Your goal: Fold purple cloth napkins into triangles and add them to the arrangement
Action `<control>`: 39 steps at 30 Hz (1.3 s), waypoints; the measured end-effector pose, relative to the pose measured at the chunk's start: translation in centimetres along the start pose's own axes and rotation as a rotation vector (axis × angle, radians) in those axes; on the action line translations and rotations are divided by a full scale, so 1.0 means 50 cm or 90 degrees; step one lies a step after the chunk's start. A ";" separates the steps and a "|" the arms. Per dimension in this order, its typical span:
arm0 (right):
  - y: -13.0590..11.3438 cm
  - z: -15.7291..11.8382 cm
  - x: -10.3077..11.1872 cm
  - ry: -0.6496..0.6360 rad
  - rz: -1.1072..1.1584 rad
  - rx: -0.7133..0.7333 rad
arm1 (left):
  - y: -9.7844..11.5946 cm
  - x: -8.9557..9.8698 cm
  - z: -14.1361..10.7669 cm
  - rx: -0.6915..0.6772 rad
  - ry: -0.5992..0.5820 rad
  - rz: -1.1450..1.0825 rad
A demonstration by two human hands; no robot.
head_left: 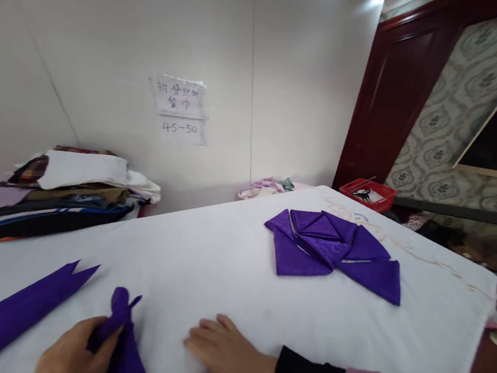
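Note:
A folded purple cloth [128,355] is pinched in my left hand [82,347] at the bottom of the view, its pointed top standing above the fingers. My right hand [227,355] lies palm down with spread fingers on the white tablecloth [203,265], just right of that cloth and holding nothing. Further left, a long rolled purple cloth [13,315] with two pointed tips lies slanting. Several purple folded pieces [331,247] lie together at the back right of the table.
A stack of clothes [73,190] is behind the table's left edge. Pink fabric [264,188] and a red basket [368,194] are beyond the far edge. A paper sign [179,107] hangs on the pale wall. The table's right edge shows.

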State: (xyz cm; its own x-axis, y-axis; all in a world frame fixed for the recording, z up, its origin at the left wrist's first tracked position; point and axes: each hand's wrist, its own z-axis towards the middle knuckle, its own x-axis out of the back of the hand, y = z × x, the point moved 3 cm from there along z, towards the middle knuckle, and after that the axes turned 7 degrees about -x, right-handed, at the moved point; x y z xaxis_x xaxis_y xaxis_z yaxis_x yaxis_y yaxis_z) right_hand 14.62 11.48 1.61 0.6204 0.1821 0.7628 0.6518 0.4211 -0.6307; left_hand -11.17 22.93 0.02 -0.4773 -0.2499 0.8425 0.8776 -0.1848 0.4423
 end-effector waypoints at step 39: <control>0.023 -0.032 -0.024 0.205 0.316 -0.178 | 0.125 0.029 -0.225 0.056 0.160 -0.285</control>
State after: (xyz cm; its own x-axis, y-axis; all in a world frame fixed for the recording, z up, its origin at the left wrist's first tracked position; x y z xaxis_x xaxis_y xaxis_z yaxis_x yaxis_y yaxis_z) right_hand 15.32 10.30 -0.27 0.9481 0.0015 0.3180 0.3162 0.1008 -0.9433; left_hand -6.86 10.74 0.55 -0.7938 -0.3864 0.4697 0.5799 -0.2480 0.7760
